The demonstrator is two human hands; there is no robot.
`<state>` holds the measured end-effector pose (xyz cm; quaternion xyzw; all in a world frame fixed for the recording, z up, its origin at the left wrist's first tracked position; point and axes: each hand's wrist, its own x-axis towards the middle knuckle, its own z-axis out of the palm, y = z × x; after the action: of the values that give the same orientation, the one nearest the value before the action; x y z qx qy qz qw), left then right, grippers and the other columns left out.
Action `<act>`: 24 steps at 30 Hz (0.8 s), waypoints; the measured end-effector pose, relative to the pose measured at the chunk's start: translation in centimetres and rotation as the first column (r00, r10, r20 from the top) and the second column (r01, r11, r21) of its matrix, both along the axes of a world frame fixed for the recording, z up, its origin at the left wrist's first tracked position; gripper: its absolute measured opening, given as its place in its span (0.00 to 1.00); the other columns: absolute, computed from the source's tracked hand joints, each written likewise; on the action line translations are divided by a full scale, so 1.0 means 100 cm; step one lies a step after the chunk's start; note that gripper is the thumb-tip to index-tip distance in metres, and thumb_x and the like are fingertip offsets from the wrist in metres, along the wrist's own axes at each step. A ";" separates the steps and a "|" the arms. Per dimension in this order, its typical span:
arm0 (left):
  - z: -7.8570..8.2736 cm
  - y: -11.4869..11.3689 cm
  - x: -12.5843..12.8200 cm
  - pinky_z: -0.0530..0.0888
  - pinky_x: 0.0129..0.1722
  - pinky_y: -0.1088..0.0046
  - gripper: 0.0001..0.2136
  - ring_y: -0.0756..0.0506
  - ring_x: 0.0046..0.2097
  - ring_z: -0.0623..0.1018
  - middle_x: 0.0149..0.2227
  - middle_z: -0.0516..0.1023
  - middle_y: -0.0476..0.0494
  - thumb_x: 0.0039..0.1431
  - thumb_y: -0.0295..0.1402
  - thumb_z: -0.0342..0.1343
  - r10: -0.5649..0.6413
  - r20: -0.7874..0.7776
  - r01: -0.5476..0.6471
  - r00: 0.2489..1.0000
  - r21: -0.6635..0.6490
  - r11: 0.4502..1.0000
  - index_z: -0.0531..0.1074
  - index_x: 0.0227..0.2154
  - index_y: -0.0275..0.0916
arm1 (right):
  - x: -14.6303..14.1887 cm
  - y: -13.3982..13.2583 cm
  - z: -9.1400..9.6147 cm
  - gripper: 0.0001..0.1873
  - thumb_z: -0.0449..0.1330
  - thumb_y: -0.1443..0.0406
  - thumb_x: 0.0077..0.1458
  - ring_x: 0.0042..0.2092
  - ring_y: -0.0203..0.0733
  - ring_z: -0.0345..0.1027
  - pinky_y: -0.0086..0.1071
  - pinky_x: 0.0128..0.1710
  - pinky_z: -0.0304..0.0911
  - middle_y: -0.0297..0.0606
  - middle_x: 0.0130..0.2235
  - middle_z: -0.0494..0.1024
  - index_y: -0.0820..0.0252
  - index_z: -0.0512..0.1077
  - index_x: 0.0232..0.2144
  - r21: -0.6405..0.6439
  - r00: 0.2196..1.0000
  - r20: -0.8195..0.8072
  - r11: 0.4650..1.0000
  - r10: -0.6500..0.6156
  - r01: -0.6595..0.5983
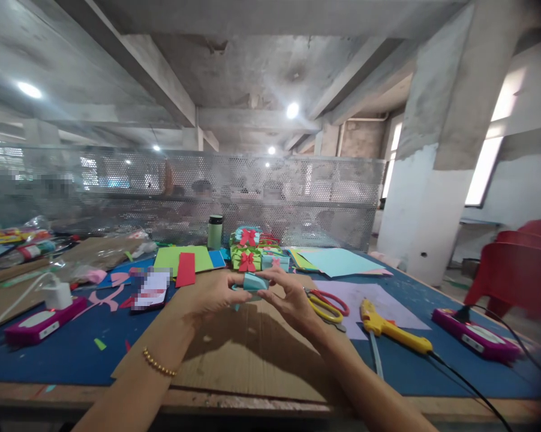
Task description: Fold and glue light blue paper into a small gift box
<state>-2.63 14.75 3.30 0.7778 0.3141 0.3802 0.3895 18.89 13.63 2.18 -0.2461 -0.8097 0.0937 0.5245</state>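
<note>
Between both hands, above a brown cardboard sheet (252,366), is a small light-blue folded paper piece (255,283). My left hand (223,294) pinches its left side with thumb and fingers. On the right side, my right hand (291,297) grips the same piece with fingertips and thumb. Part of it is hidden by the fingers. Just beyond stand small paper boxes with red bows, a green one (246,260) and a light-blue one (274,260). Scissors with red and yellow handles (327,306) lie right of my right hand.
A yellow glue gun (391,327) and a purple power strip (475,336) lie at right. Light-blue paper sheets (342,261) are behind them. On the left are a phone (151,290), another purple power strip (45,321) and paper scraps. A green bottle (215,233) stands before a perforated metal screen (297,198).
</note>
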 end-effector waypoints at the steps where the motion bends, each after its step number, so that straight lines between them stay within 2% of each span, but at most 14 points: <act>1: 0.001 -0.002 0.001 0.66 0.33 0.72 0.14 0.46 0.33 0.72 0.30 0.77 0.47 0.52 0.40 0.62 0.043 -0.016 -0.043 0.999 0.029 0.999 0.82 0.40 0.41 | 0.000 0.001 0.000 0.13 0.64 0.60 0.60 0.43 0.43 0.70 0.39 0.45 0.68 0.40 0.42 0.78 0.54 0.77 0.47 0.000 1.000 0.001 1.000 -0.008 0.008; 4: 0.004 -0.005 0.006 0.66 0.33 0.72 0.13 0.46 0.31 0.72 0.28 0.77 0.48 0.53 0.38 0.61 0.150 -0.030 -0.146 0.988 0.112 0.983 0.83 0.39 0.40 | 0.001 0.005 -0.002 0.13 0.63 0.61 0.60 0.43 0.43 0.70 0.38 0.44 0.68 0.39 0.41 0.78 0.54 0.77 0.47 0.000 1.000 0.000 1.000 -0.024 0.024; 7: 0.002 -0.002 0.011 0.67 0.37 0.71 0.09 0.45 0.34 0.73 0.30 0.78 0.47 0.52 0.34 0.60 0.251 0.029 -0.250 0.968 0.258 0.933 0.83 0.34 0.39 | 0.003 0.008 -0.004 0.13 0.63 0.63 0.60 0.44 0.44 0.70 0.38 0.45 0.68 0.39 0.42 0.79 0.54 0.77 0.48 0.017 0.999 -0.014 0.999 -0.043 0.043; 10: -0.001 0.003 0.013 0.67 0.43 0.68 0.07 0.44 0.39 0.74 0.33 0.79 0.46 0.51 0.32 0.61 0.271 0.066 -0.277 0.960 0.346 0.896 0.82 0.32 0.39 | 0.004 0.010 -0.004 0.14 0.64 0.62 0.59 0.43 0.43 0.71 0.38 0.45 0.68 0.39 0.41 0.79 0.54 0.77 0.48 0.032 0.997 -0.014 0.997 -0.071 0.071; 19: -0.004 0.008 0.010 0.66 0.48 0.66 0.06 0.43 0.41 0.73 0.33 0.77 0.45 0.51 0.34 0.63 0.160 0.159 -0.200 0.974 0.281 0.939 0.82 0.32 0.41 | 0.005 0.009 -0.001 0.14 0.62 0.61 0.61 0.40 0.41 0.69 0.36 0.44 0.68 0.38 0.42 0.79 0.54 0.77 0.49 0.035 0.997 0.000 0.996 -0.079 0.079; 24: -0.005 0.009 0.011 0.67 0.47 0.65 0.07 0.42 0.41 0.73 0.34 0.77 0.45 0.49 0.35 0.64 0.173 0.181 -0.213 0.968 0.229 0.950 0.81 0.31 0.40 | 0.005 0.011 -0.002 0.14 0.61 0.61 0.62 0.40 0.41 0.69 0.37 0.44 0.68 0.39 0.42 0.78 0.54 0.76 0.49 0.054 0.999 -0.006 0.997 -0.051 0.052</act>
<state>-1.50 15.69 2.77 0.7528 0.3072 0.5134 0.2746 19.44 14.73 1.93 -0.2525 -0.8040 0.0590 0.5351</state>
